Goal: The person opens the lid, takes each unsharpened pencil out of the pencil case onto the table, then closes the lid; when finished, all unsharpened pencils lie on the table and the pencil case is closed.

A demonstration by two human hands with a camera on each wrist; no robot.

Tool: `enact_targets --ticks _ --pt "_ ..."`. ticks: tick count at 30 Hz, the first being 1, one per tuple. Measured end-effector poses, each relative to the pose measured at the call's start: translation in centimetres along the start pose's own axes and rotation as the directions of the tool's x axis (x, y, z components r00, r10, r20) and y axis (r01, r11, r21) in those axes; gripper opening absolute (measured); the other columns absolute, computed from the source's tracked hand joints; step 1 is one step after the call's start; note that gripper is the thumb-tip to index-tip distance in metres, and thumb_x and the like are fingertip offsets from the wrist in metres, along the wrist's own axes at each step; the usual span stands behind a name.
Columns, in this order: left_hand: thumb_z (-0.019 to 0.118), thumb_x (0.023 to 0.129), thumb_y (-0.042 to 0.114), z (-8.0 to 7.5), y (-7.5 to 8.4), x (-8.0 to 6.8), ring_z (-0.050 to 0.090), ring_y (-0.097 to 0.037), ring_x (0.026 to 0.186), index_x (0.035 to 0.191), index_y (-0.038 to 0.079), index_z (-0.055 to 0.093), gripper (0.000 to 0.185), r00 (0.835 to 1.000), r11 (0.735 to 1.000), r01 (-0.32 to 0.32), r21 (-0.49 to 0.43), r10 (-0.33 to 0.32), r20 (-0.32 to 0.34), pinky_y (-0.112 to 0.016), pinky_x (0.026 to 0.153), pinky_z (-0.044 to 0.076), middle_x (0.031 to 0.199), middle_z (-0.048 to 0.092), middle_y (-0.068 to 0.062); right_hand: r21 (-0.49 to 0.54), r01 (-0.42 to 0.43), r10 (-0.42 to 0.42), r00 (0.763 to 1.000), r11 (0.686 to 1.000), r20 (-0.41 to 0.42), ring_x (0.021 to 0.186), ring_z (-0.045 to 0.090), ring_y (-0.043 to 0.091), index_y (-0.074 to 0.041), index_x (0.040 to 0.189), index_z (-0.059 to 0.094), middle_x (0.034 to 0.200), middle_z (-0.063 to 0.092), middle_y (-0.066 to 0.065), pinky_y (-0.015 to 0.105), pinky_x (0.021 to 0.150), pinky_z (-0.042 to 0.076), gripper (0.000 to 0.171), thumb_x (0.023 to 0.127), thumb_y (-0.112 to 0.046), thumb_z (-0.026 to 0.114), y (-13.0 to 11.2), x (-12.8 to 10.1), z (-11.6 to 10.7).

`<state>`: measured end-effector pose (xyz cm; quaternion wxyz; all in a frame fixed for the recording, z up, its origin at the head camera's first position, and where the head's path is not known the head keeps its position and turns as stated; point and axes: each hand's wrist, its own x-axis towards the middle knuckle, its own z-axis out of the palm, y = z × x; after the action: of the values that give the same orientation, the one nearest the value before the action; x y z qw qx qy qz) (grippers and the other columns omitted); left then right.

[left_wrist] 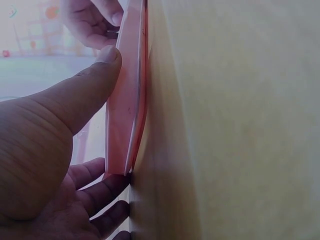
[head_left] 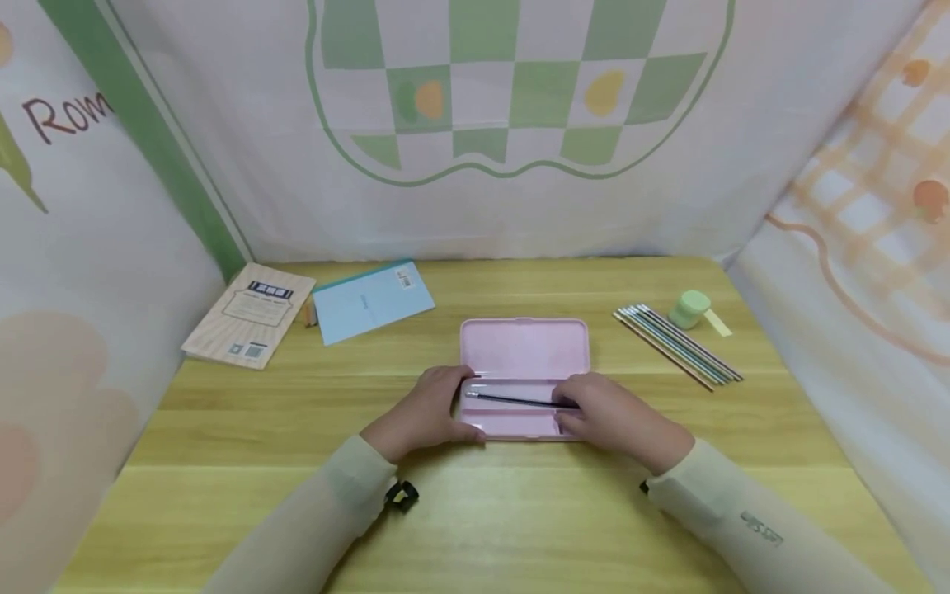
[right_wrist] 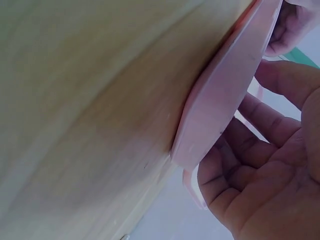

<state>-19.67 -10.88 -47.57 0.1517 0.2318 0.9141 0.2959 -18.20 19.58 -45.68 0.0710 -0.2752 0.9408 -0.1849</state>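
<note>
A pink pencil case (head_left: 524, 346) lies on the table with its lid swung back. Inside its tray is a dark pencil (head_left: 512, 400) with a pale eraser end to the left. My left hand (head_left: 423, 411) holds the case's left end, thumb along the front wall and fingers around the side, as the left wrist view shows. My right hand (head_left: 612, 419) reaches over the right end of the tray, thumb and forefinger on either side of the pencil's right end. In the right wrist view its fingertips pass behind the case wall, so I cannot tell whether they pinch the pencil.
Several pencils (head_left: 679, 346) lie side by side at the right, near a green round container (head_left: 690, 308) and a pale yellow strip (head_left: 717, 322). A light blue notebook (head_left: 374, 305) and a beige book (head_left: 251, 318) lie at the back left. Fabric walls (head_left: 475, 214) border the table.
</note>
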Motion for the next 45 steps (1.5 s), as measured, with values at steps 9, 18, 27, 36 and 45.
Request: enact_targets --ticks 9,18,27,36,45 --pt "0.089 0.076 0.057 -0.2 0.1 0.0 0.032 -0.030 0.149 0.157 0.008 0.039 0.108 1.000 1.000 -0.005 0.008 0.005 -0.009 -0.044 0.123 0.028 0.159 0.044 -0.010 0.059 -0.037 0.032 0.996 0.998 0.084 0.081 0.059 0.011 -0.011 0.102 0.073 0.091 0.066 -0.004 0.037 0.077 0.055 0.010 0.095 -0.017 0.073 0.2 0.7 -0.5" --pt "0.089 0.075 0.058 0.2 -0.1 0.0 0.032 -0.030 0.149 0.157 0.007 0.038 0.109 1.000 1.000 -0.012 0.011 0.012 -0.006 -0.044 0.123 0.028 0.159 0.043 -0.011 0.165 -0.088 0.061 0.985 0.982 0.160 0.078 0.056 0.013 -0.014 0.099 0.070 0.086 0.063 -0.006 0.032 0.072 0.050 0.009 0.094 -0.018 0.076 1.1 1.2 -0.9" --pt "0.089 0.075 0.059 0.1 0.1 0.0 0.032 -0.030 0.149 0.157 0.009 0.040 0.108 1.000 1.000 0.000 0.001 0.000 -0.005 -0.045 0.122 0.030 0.158 0.044 -0.009 0.240 -0.058 0.033 0.994 0.969 0.109 0.078 0.056 0.012 -0.015 0.097 0.070 0.084 0.063 -0.007 0.030 0.069 0.050 0.007 0.093 -0.010 0.073 1.9 0.9 -0.7" --pt "0.092 0.074 0.053 0.1 0.1 0.0 0.035 -0.032 0.146 0.153 0.006 0.043 0.104 0.999 1.000 -0.027 0.005 0.027 -0.027 -0.045 0.121 0.031 0.154 0.048 -0.011 0.396 -0.046 0.041 0.999 0.917 0.021 0.088 0.061 0.017 -0.021 0.102 0.071 0.095 0.068 -0.006 0.030 0.075 0.055 0.014 0.094 -0.010 0.073 2.3 0.4 -0.9" --pt "0.090 0.075 0.055 0.0 0.2 0.0 0.032 -0.029 0.148 0.155 0.008 0.040 0.105 1.000 1.000 0.000 -0.005 0.000 -0.008 -0.044 0.122 0.030 0.157 0.045 -0.009 0.463 0.001 0.058 0.992 0.886 -0.112 0.095 0.063 0.018 -0.017 0.102 0.071 0.100 0.069 -0.004 0.033 0.085 0.055 0.008 0.096 -0.012 0.074 2.3 -0.4 -1.2"
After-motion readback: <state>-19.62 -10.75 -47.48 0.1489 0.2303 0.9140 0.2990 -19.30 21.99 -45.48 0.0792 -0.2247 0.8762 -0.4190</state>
